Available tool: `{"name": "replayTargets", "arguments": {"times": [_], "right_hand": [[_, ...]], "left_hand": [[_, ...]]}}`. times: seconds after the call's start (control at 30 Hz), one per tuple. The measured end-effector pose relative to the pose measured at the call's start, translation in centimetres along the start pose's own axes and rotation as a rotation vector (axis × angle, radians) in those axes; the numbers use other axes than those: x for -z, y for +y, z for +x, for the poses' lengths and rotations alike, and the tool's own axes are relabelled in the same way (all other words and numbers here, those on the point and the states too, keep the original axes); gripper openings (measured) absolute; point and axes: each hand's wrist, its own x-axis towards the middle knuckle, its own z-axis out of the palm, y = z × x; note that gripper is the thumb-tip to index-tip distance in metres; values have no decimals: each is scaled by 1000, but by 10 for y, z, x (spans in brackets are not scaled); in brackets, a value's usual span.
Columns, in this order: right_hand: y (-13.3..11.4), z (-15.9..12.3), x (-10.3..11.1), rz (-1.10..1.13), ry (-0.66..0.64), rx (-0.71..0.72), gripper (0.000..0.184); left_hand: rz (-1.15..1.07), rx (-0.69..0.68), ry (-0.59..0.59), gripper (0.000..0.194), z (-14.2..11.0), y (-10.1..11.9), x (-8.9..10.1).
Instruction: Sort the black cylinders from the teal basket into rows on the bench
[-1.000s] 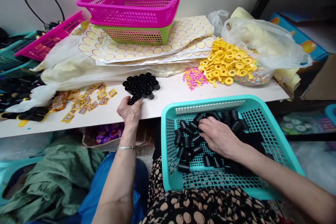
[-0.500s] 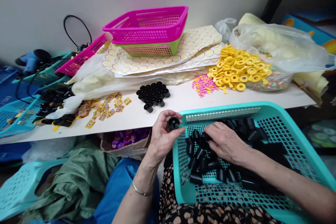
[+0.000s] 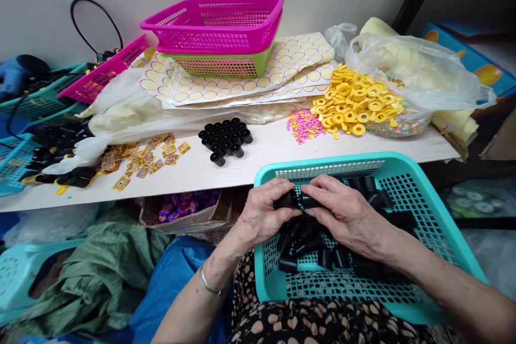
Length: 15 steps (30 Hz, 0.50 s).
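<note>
Over the left part of a turquoise basket point(image 3: 397, 158) on my lap, my two hands face each other. My left hand point(image 3: 264, 209) is closed round a black plastic cup-shaped piece point(image 3: 284, 200). My right hand point(image 3: 342, 209) grips a second black plastic piece point(image 3: 309, 202), end to end with the first; a narrow gap seems to show between them. Loose black pieces point(image 3: 288, 263) of the same sort lie below in the basket. On the white table ahead, a cluster of black cup-shaped pieces point(image 3: 226, 137) stands upright.
Small yellow printed packets point(image 3: 149, 158) lie left of the cluster. Pink and yellow bits point(image 3: 303, 126) and a heap of yellow rings point(image 3: 358, 102) lie to its right. A pink basket point(image 3: 213, 37) is stacked on a green one point(image 3: 226, 64). Under the table sits a carton point(image 3: 209, 217) of purple-wrapped pieces.
My right hand has lifted a black piece out of the basket and brought it against the one in my left hand. The left hand has turned its piece sideways. The view has shifted slightly.
</note>
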Motion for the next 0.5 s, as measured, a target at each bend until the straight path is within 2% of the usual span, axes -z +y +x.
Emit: {"name": "replayTargets", "arguments": {"times": [0.23,0.37,0.43,0.5], "right_hand": [[-2,0,0,-3,-34,-15,26],[-5,2,-3,-14,-94,-15,21],[-5,4,-7,5,-104,-13,27],[-5,6,-13,67,-61,-26,40]], "left_hand": [[18,37,-115,35,-3,-4,2],[-2,54,-175,32,-2,-2,2],[8,56,-194,34,-2,0,2],[27,53,-195,37,-2,1,1]]}}
